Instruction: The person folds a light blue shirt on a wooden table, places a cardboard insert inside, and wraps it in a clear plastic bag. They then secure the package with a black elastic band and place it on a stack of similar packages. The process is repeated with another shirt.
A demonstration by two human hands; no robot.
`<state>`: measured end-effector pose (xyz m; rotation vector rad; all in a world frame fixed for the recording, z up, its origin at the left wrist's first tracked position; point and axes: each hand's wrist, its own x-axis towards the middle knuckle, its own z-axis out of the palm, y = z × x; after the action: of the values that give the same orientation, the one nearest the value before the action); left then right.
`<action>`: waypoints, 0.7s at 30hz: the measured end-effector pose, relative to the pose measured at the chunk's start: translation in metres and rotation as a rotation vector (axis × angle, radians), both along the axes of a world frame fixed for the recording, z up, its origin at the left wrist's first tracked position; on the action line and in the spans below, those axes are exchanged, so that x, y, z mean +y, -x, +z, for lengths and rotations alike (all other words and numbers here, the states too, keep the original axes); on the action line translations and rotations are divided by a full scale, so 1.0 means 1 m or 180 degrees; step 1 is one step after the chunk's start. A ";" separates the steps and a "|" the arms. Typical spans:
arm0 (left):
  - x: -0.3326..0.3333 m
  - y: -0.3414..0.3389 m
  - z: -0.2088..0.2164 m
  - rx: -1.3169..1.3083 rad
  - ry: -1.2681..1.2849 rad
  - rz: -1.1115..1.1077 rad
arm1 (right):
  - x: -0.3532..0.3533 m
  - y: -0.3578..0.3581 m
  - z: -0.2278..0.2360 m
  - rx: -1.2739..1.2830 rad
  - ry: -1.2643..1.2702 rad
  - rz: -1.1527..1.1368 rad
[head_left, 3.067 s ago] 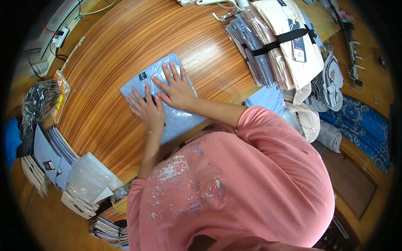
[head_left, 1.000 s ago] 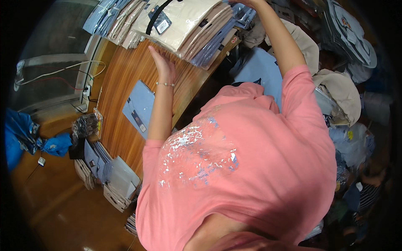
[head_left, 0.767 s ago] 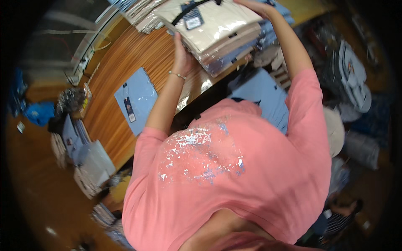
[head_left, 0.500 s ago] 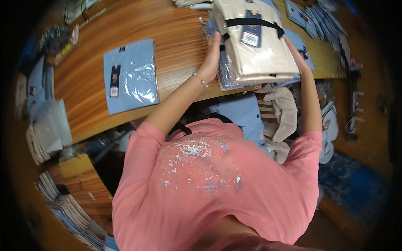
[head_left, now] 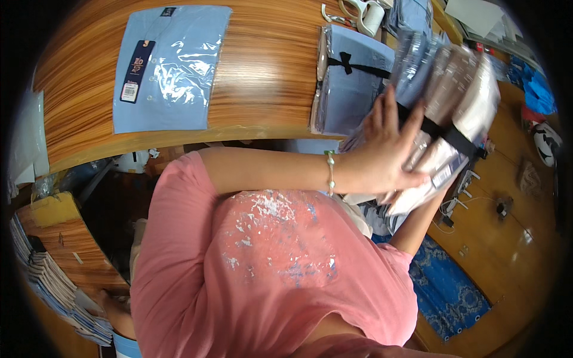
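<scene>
A thick bundle of folded shirts (head_left: pixel 430 143), pale cream and blue in clear plastic bags, is bound with a black strap. It is tilted over the table's right front edge. My left hand (head_left: pixel 388 146) lies across its near side, fingers spread and pressing on the plastic close to the strap. My right forearm (head_left: pixel 421 224) reaches up behind the bundle, which hides that hand's fingers. Just left of the bundle, a blue folded-shirt stack (head_left: pixel 358 101) with a black ribbon tied in a bow rests on the table. A bagged light-blue shirt (head_left: pixel 179 77) with a dark tag lies flat farther left.
The striped wooden table (head_left: pixel 262 65) has its front edge before me. White-handled tools and a white roll (head_left: pixel 373 19) sit at the back. A power strip (head_left: pixel 459 200) and a blue patterned cloth (head_left: pixel 447 286) are at the right. Folded garments (head_left: pixel 59 292) are stacked at lower left.
The cream bundle has left the table stack, moved right and nearer, and tipped over. My left hand has swung across onto its side. The ribbon-tied blue stack now shows.
</scene>
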<state>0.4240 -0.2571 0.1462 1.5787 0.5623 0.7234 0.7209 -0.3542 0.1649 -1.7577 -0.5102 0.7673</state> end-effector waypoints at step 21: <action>-0.037 -0.012 0.038 -0.0508 -0.0421 -0.0291 | -0.049 0.026 0.056 -0.0765 -0.0033 -0.0353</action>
<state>0.4358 -0.2936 0.1838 1.6402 0.3288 0.8224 0.6947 -0.4036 0.2210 -1.8627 -0.5701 0.4774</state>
